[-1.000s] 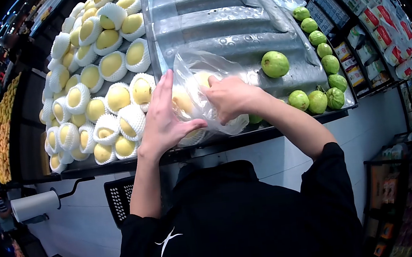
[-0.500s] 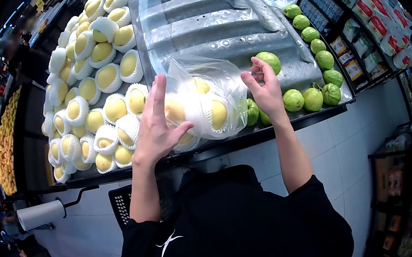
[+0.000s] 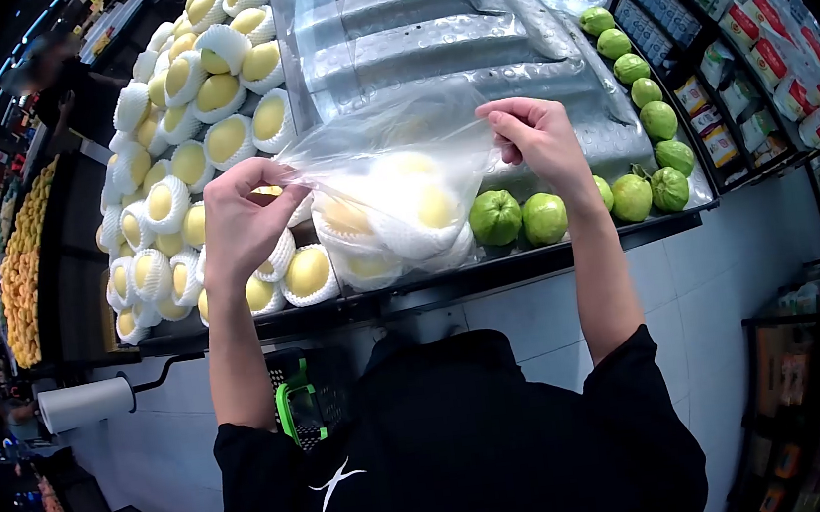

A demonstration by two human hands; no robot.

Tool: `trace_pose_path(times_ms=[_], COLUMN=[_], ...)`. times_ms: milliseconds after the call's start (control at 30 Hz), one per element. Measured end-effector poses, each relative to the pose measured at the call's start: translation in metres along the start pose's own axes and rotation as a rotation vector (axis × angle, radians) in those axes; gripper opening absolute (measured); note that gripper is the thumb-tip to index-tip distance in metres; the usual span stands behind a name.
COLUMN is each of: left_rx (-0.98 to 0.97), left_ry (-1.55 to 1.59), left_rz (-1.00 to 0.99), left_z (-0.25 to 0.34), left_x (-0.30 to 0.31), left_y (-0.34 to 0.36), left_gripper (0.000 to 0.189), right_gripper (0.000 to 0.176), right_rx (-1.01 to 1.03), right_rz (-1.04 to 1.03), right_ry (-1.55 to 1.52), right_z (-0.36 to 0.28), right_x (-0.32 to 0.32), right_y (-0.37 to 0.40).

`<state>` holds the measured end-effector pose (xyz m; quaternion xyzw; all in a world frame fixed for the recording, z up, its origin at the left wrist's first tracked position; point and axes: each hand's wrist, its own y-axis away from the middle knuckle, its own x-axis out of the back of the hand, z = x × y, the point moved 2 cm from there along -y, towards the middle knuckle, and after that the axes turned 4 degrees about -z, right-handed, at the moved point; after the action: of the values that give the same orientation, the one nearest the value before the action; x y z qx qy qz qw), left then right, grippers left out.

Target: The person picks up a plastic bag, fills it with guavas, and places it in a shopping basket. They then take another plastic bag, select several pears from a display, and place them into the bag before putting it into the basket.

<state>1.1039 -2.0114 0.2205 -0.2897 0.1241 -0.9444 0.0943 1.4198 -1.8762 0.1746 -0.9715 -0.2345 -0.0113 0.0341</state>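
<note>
A clear plastic bag (image 3: 383, 144) is stretched wide between my two hands, with yellow fruits in white foam nets (image 3: 433, 206) in its lower part. My left hand (image 3: 248, 213) pinches the bag's left side between thumb and fingers, above the netted fruit pile. At the right upper corner, my right hand (image 3: 543, 142) grips the plastic the same way. The bag rests at the front edge of the display. Just below my right hand, green guavas (image 3: 496, 219) sit in a row along that edge.
More netted yellow fruits (image 3: 228, 140) are piled on the left. A grey ridged display liner (image 3: 426, 29) lies behind the bag. Guavas (image 3: 658, 120) line the right edge. A black basket with a green handle (image 3: 298, 403) and a white roll (image 3: 86, 404) are below. A person (image 3: 63, 88) stands at far left.
My open hands have closed on the bag's sides and pulled it wide. The left hand moved left. A guava that lay near my right hand no longer shows there.
</note>
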Motion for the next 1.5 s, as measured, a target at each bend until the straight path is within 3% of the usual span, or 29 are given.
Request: trace_pose_path(times_ms=[67,133,200,267,300,333,433,467,533,567,600,667,867,900,1033,1133,1200,1267,1333,1400,1500], left_rx=[0.051,-0.014,0.050,0.211,0.260,0.137,0.077,0.163,0.101,0.105,0.087,0.072,-0.148,-0.253,-0.235,-0.076,0.062,0.071,0.063,0.176,0.115], left_ry=[0.028,0.082,0.120,0.181,0.135,0.049,0.121,0.131,0.300,0.306,0.322,0.349,0.309,0.371,0.202,0.112,0.042,0.052,-0.027,-0.064,-0.020], left_rz=[0.001,0.093,0.058,-0.056,-0.059,-0.026,0.084,0.056,0.129,0.138,0.196,0.266,0.425,0.439,0.581,0.657,0.666,0.639,0.509,0.411,0.387], left_z=[-0.013,-0.011,-0.008,-0.012,-0.010,-0.014,-0.011,-0.009,0.001,0.008,0.020,0.038,0.062,0.063,0.068,0.045,0.028,0.005,-0.008,-0.004,-0.017], left_x=[0.002,-0.003,-0.003,-0.003,-0.004,-0.003,-0.007,-0.006,-0.008,-0.006,-0.002,0.005,0.049,0.061,0.123,0.181,0.214,0.230,0.230,0.223,0.230], left_y=[0.001,0.002,0.003,0.002,0.002,0.002,0.004,0.005,0.008,0.011,0.016,0.030,0.099,0.110,0.163,0.205,0.228,0.241,0.262,0.297,0.366], left_gripper=[0.014,0.015,0.024,0.024,0.021,0.014,0.015,0.013,0.013,0.013,0.012,0.012,0.010,0.009,0.008,0.014,0.019,0.019,0.017,0.011,0.011], right_gripper=[0.025,0.034,0.044,0.035,0.019,0.019,0.006,0.006,0.005,0.005,0.005,0.004,0.007,0.008,0.010,0.011,0.010,0.006,0.012,0.026,0.055], right_rx=[-0.001,0.100,0.121,0.132,0.180,0.181,0.243,0.246,0.155,0.264,0.265,0.495,0.756,0.839,0.899,0.861,0.723,0.533,0.239,-0.094,-0.307], right_rz=[-0.081,-0.282,-0.388,-0.241,-0.105,-0.119,0.068,0.055,0.037,0.081,0.072,0.131,0.114,0.094,-0.061,-0.409,-0.593,-0.737,-0.830,-0.813,-0.741], right_ry=[-0.041,-0.056,-0.049,0.217,0.460,0.454,0.425,0.422,0.068,0.016,0.026,0.019,0.089,0.114,0.054,0.026,0.020,0.010,-0.060,-0.428,-0.568], right_z=[-0.004,-0.005,-0.002,-0.005,-0.007,-0.006,-0.005,-0.005,-0.003,-0.003,-0.012,-0.046,-0.118,-0.132,-0.172,-0.186,-0.180,-0.161,-0.130,-0.069,-0.021], right_x=[0.003,0.002,-0.003,-0.007,-0.009,-0.012,-0.012,-0.014,-0.015,-0.017,-0.022,-0.038,-0.086,-0.094,-0.141,-0.207,-0.267,-0.324,-0.382,-0.431,-0.496], right_y=[0.001,0.005,0.006,0.008,0.007,0.006,0.000,-0.003,-0.006,-0.007,-0.004,0.010,0.045,0.050,0.075,0.108,0.139,0.162,0.176,0.176,0.214])
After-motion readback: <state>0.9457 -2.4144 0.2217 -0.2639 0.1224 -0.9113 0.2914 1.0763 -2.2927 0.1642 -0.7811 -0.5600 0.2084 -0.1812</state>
